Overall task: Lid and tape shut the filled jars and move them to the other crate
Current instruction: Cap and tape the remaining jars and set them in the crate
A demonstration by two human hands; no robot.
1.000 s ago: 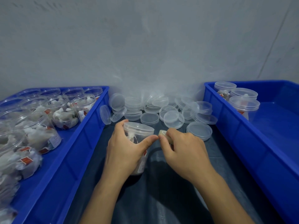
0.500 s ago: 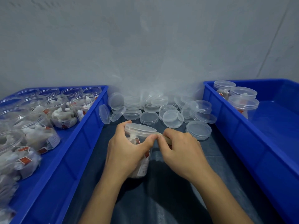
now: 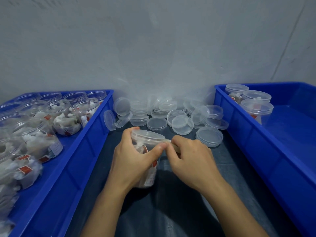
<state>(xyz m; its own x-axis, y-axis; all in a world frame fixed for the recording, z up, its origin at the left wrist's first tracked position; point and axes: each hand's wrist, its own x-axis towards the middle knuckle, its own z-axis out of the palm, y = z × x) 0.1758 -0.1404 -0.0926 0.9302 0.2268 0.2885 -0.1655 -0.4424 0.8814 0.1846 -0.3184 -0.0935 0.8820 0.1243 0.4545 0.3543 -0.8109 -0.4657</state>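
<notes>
Gripping the clear lidded plastic jar point(image 3: 145, 151) upright at table centre to steady it, the left hand point(image 3: 131, 159) lets the right hand point(image 3: 191, 159), at three o'clock, pinch tan tape point(image 3: 172, 145) against the rim.

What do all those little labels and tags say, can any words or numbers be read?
None can be read.
White label on the held jar, low on its side: print too blurred.
White label on a jar in the left crate: print too small and blurred.
Red tags on the packets inside the jars: no legible text.
Loose lids and both blue crates: no writing visible.
</notes>
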